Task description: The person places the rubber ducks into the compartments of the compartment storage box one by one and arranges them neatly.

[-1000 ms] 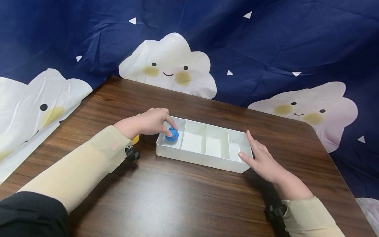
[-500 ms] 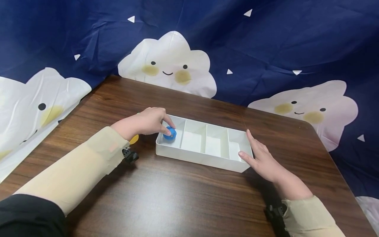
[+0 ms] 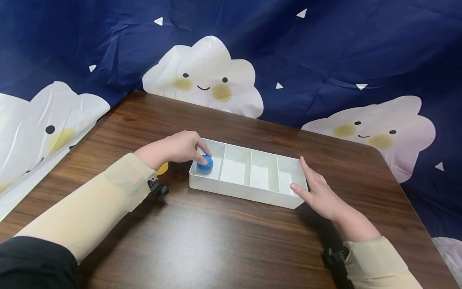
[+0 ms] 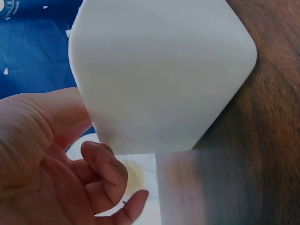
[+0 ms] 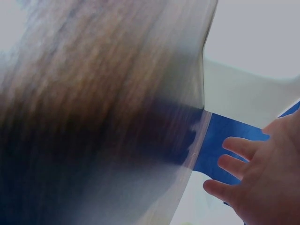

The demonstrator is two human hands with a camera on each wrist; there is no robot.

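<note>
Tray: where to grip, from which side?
I'd take the tray by its two short ends, one hand from each side: it is long and shallow, flat on the table. The right hand is at one end; the left hand would first need to release the blue piece.

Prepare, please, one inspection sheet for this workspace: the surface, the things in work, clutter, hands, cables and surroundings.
Surface: brown wood-grain table, with a bright reflection on its near part.
Things in work: white tray with four compartments; blue round object in the leftmost one, whether touching its floor cannot be told.
Clutter: yellow object left of the tray, partly hidden by the left wrist.
Left hand: pinches the blue round object.
Right hand: at the tray's right end, fingers extended.
Cables: nothing seen.
Surroundings: dark blue cloth printed with smiling white clouds.
</note>
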